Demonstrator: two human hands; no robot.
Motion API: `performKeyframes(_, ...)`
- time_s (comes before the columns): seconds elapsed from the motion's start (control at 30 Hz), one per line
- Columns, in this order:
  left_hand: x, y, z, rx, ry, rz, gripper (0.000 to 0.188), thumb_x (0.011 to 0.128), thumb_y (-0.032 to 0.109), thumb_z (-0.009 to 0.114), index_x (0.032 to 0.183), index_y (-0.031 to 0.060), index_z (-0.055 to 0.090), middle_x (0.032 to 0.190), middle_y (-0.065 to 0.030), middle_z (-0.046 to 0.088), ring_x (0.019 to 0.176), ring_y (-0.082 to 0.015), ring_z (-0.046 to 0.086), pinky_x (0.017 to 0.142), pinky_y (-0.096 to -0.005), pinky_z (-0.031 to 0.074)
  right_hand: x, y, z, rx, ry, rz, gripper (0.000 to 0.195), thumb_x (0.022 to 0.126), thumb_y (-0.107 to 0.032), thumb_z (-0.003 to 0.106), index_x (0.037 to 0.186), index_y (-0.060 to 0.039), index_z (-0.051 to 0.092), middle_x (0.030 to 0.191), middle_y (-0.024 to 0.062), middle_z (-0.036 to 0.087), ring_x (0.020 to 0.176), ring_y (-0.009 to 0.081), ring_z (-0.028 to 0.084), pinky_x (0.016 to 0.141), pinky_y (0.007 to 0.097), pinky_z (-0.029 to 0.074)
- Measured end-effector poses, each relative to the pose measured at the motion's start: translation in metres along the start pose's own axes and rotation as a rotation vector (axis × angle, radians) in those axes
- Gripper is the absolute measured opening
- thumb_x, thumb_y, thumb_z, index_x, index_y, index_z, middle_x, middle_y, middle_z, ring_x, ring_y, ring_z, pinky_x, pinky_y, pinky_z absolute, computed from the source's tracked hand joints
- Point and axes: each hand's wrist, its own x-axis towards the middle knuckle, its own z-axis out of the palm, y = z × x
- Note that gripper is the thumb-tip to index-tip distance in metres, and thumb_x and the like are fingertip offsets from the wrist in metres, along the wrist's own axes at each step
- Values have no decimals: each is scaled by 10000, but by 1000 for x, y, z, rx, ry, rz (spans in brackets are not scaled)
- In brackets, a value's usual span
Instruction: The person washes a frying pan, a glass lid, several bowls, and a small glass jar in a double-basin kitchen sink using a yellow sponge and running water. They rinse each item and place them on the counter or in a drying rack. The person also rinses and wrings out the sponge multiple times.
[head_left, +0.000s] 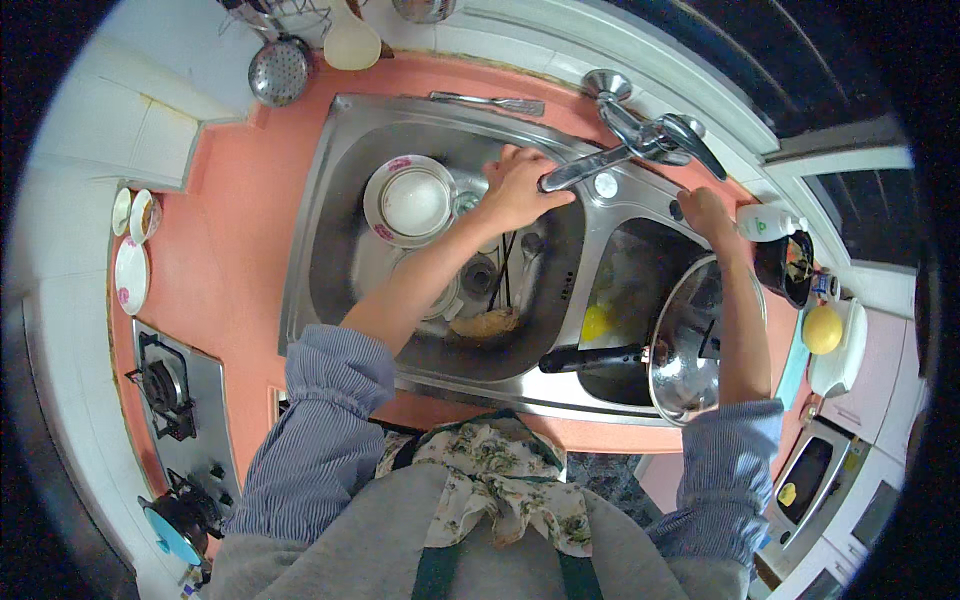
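Note:
My left hand (525, 187) is at the tip of the chrome faucet spout (592, 166), above the large sink basin (341, 247). Its thumb and fingers are spread, and nothing held shows. By the sink's back right corner, my right hand (703, 214) has curled fingers beside a small dark knob-like piece (676, 210); whether it grips this is unclear. Below the left arm, the basin holds stacked flower-rimmed bowls (416, 201), black chopsticks (504, 274), a spoon (531, 244) and a brownish scrubber (486, 323). My left forearm hides some dishes.
A glass lid (679, 352) and a black handle (592, 358) lie across the small basin (630, 247), where something yellow (596, 322) rests. A soap bottle (769, 223) and black container (784, 266) stand right. A fork (487, 101) lies behind the sink; a gas stove (206, 397) is left.

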Motion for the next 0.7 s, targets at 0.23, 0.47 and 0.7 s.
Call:
performKeyframes(0.23,-3,-44,24,-1623,-178,-785,414,887,427,497,940,22,561,878,-90,600,768,-229,584,717,-343,481,93,70,75,-11,87,-497,263,885,-136,398,1044,-7,562,813,162,616,724,277,596,668,369,465)
performKeyframes(0.47,19,-44,70,-1966,-253,-803,208,922,300,428,785,146,458,546,8,410,388,-96,324,359,-244,247,78,85,58,204,387,-458,128,873,-126,471,896,-18,536,725,104,567,668,191,560,621,329,457)
performKeyframes(0.7,21,-33,74,-2093,-208,-849,234,879,288,470,739,121,553,459,1,371,351,-98,319,312,-232,179,75,79,26,-23,623,-627,92,811,-94,579,853,-18,547,705,90,548,663,207,567,607,326,456)
